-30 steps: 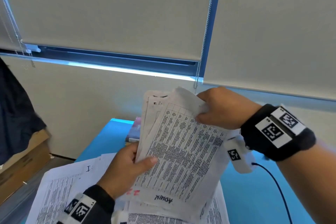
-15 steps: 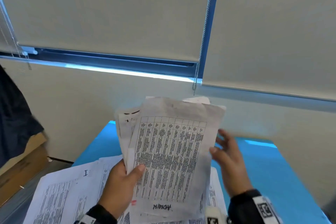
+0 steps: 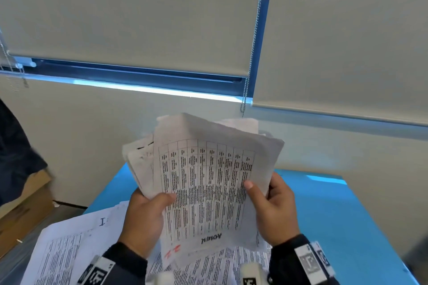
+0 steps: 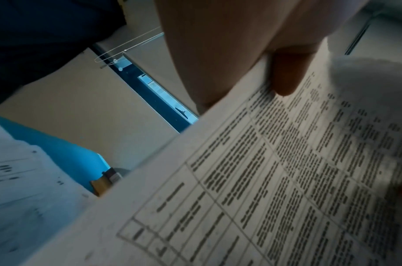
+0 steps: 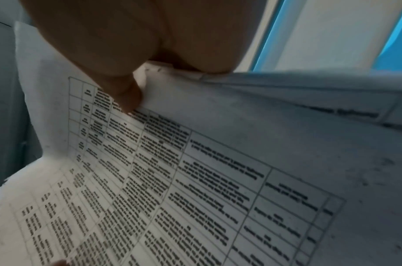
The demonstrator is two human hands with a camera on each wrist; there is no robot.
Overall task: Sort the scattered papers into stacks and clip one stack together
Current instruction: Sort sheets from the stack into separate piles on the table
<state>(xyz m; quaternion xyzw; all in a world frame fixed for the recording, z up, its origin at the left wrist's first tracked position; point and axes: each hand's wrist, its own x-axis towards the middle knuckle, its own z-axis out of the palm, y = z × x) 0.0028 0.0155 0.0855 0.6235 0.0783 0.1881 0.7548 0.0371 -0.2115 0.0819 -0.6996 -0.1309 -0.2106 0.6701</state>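
A sheaf of printed papers with a table on the front sheet stands upright above the blue table. My left hand grips its left edge, thumb on the front sheet. My right hand grips its right edge, thumb on the front and fingers behind. The left wrist view shows my left thumb pressing on the printed sheet. In the right wrist view my right thumb pinches the sheet. More papers lie spread on the table below. No clip is in sight.
A cream wall with lowered blinds and a bead chain stands just behind the table. A cardboard box sits on the floor at the left, beside a dark garment.
My right hand came down from the top corner of the sheaf, hung free beside it, and now grips its right edge. The sheaf turned more upright.
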